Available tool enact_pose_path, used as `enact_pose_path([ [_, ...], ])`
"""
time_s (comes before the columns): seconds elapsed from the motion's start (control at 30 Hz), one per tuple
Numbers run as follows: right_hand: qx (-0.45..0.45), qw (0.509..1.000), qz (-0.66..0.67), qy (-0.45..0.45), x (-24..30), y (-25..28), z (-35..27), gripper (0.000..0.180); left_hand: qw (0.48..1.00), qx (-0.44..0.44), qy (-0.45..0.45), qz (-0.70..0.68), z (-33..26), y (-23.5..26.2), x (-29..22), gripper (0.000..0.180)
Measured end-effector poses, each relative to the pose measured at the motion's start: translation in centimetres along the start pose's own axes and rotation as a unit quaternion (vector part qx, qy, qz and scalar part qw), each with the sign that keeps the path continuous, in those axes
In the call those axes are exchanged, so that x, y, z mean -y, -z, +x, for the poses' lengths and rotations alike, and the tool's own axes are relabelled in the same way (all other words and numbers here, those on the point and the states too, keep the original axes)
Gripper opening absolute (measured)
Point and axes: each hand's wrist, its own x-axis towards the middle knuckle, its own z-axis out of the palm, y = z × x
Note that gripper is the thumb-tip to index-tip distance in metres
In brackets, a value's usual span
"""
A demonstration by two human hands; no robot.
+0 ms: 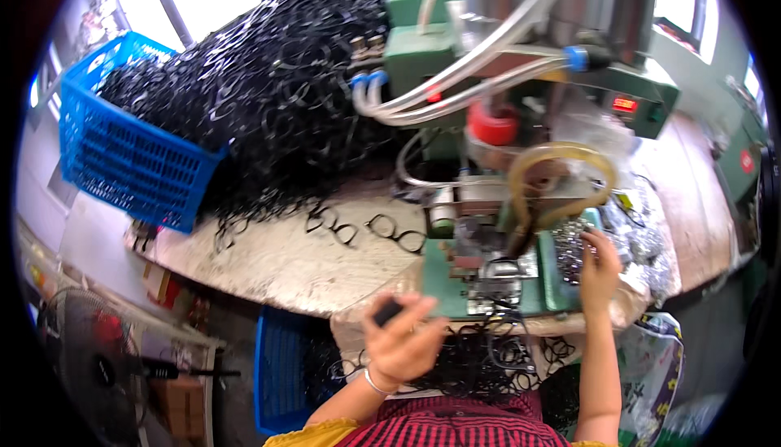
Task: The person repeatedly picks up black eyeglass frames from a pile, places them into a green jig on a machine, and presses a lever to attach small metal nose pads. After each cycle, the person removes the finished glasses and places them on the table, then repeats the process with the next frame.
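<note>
My left hand [404, 343] is raised over the front edge of the table, its fingers apart and slightly blurred. A short black piece [387, 311] covers or lies against one finger; I cannot tell which. My right hand [600, 272] reaches into a green tray [550, 274] of small shiny metal parts [571, 244], fingertips pinched together among them. Left of the tray is the metal work fixture [498, 271] of a green press machine [419, 52]. Black eyeglass frames [480, 357] lie heaped below the table edge, in front of me.
A large pile of black eyeglass frames [285, 81] spills from a blue crate [134, 154] at the back left. Loose frames [396, 234] lie on the table [268, 260]. Another blue crate [277, 390] stands below. Clear hoses [480, 52] cross the machine. A fan [93, 366] is at left.
</note>
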Motion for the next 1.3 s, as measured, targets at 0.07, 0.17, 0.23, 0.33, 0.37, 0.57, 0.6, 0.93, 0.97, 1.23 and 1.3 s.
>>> enact_pose_path([
  [0.07, -0.005, 0.997, 0.037, -0.075, 0.5, 1.8, -1.1, 0.010, 0.961, -0.189, 0.203, -0.003, -1.8, 0.4, 3.6, 0.019],
  [0.17, 0.023, 0.980, 0.116, -0.162, -0.2, 2.4, -2.0, 0.011, 0.957, -0.131, 0.221, 0.134, 0.7, 3.8, 11.2, 0.006],
  [0.23, 0.055, 0.978, 0.128, -0.153, 1.5, 2.1, -1.2, 0.012, 0.965, -0.065, 0.203, 0.154, 2.2, 2.7, 16.0, 0.006],
  [0.33, 0.073, 0.982, 0.146, -0.097, 4.8, 0.6, 0.3, 0.013, 0.936, 0.063, 0.242, 0.246, 1.1, -1.1, 23.0, 0.010],
  [0.37, 0.070, 0.978, 0.162, -0.110, 5.0, -0.2, 0.4, 0.013, 0.906, 0.125, 0.281, 0.290, 0.7, -2.7, 25.1, 0.014],
  [0.57, 0.063, 0.969, 0.162, -0.177, 3.2, 0.6, -1.1, 0.012, 0.842, 0.248, 0.411, 0.246, -5.0, -6.7, 32.3, 0.021],
  [0.6, 0.046, 0.975, 0.135, -0.168, 2.6, 1.5, -2.1, 0.012, 0.849, 0.263, 0.409, 0.207, -4.8, -5.9, 30.9, 0.021],
  [0.93, 0.089, 0.966, 0.214, -0.113, 7.4, 4.9, -1.9, 0.014, 0.742, 0.138, 0.533, -0.382, -1.9, -1.0, 16.7, 0.008],
  [0.97, 0.102, 0.968, 0.220, -0.063, 8.3, 3.7, -0.7, 0.015, 0.747, 0.130, 0.520, -0.395, -0.9, -1.4, 16.1, 0.010],
  [1.23, 0.084, 0.907, 0.388, -0.140, 12.2, -2.2, -0.1, 0.026, 0.995, -0.017, 0.010, 0.094, -0.8, -4.6, 13.3, 0.025],
  [1.3, 0.071, 0.897, 0.408, -0.154, 12.0, -2.4, 0.3, 0.029, 0.969, -0.075, 0.198, -0.129, -1.5, -5.3, 14.1, 0.025],
])
